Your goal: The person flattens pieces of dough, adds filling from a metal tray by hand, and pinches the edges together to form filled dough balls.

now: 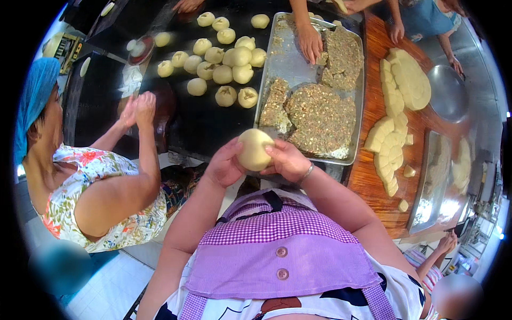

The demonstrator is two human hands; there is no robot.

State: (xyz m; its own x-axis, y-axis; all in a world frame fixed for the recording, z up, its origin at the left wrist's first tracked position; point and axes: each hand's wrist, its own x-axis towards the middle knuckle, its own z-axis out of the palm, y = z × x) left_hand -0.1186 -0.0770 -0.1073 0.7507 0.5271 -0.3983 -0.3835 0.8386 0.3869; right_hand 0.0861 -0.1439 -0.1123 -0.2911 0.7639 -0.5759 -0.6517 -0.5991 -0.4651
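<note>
Between my two hands, in front of my apron, I hold a smooth pale dough ball. My left hand curves round its left side, and the fingers of my right hand press on its right side. Just beyond them lies a metal tray with slabs of nutty brown filling. A co-worker's hand reaches into the tray at its far end. Left of the tray, several dough balls sit on the dark table, some with pleated, gathered openings.
On the wooden table at right lie a large dough slab and several cut dough pieces. A round metal pan and another tray stand farther right. A co-worker in a blue hair cover works close at my left.
</note>
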